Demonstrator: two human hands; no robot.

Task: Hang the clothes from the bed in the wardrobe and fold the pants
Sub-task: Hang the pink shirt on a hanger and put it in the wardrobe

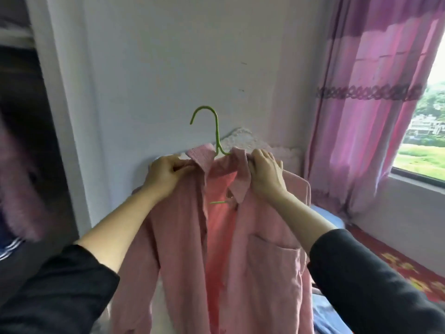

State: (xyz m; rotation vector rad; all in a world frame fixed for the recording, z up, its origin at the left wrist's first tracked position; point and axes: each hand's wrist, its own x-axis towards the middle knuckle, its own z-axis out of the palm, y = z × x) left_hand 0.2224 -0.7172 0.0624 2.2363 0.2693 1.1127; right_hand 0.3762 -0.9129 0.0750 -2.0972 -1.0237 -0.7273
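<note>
A pink collared shirt [260,273] with a chest pocket hangs on a green hanger [217,131], held up in front of the white wall. The hanger's hook sticks up above the collar and a piece of its lower bar shows inside the open front. My left hand [166,175] pinches the left shoulder next to the collar. My right hand [266,174] grips the right shoulder and collar. The wardrobe [31,145] stands open at the left, dark inside, with blurred clothes hanging in it.
A white wardrobe frame [65,116] runs down the left side. Pink curtains [366,112] and a window [428,131] fill the right. Below lie the bed's blue sheet [325,215] and a red patterned cover [404,268]. A white lacy thing [243,141] shows behind the shirt.
</note>
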